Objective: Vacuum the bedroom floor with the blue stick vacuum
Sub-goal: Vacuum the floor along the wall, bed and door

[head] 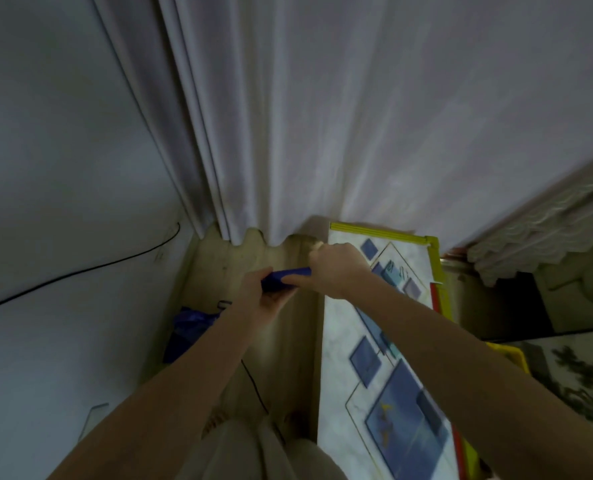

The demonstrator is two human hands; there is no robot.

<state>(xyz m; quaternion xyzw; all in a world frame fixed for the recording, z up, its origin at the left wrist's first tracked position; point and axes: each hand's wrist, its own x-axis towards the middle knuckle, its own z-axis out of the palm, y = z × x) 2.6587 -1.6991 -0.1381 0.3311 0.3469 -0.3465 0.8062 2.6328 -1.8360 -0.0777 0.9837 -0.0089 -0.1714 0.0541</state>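
— Holding the blue vacuum handle (285,279) in both: left hand (264,299) clenching around it, right hand (336,270) gripping its far end, low by the curtain (288,133).
— Cleaning already?
— Seemingly just starting; floor (232,268) remaining.

Both hands meet on the blue plastic vacuum handle (285,279): left hand (261,299) nearer, right hand (336,268) just right. Beyond hangs the pale pleated curtain (323,116); right lies a yellow-framed patterned board (385,341).
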